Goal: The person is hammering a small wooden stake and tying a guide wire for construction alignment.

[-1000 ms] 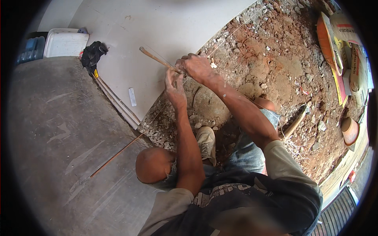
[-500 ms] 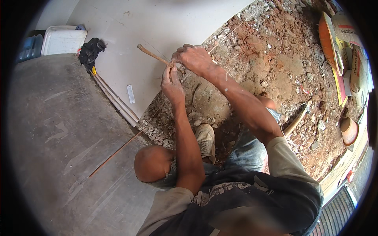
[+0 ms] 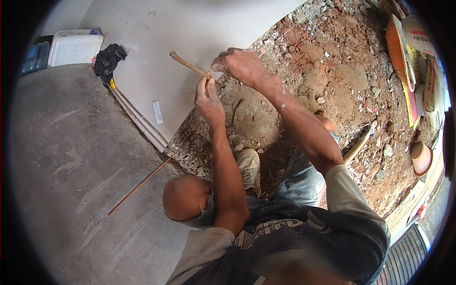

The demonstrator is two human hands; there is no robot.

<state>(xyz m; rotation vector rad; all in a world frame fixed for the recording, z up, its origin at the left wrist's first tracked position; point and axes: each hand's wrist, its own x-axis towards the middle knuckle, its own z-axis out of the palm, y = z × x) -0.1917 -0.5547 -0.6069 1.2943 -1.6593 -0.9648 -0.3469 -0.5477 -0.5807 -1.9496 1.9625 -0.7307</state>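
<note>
With lettering [image 3: 420,38] printed on sacks [image 3: 414,27] well right of the right hand [image 3: 244,65]: reaching forward, pinching a wooden stick [image 3: 187,63] in the left hand [image 3: 209,105], curling the right close by, with contents unclear.

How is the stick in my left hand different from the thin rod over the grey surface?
The tan stick is pinched in your left hand, while no hand touches the brown rod.
The tan stick looks thicker, with a rounded, knobby end; the brown rod looks skinnier.
The tan stick is paler; the brown rod is more reddish.
Both are long and narrow.
</note>
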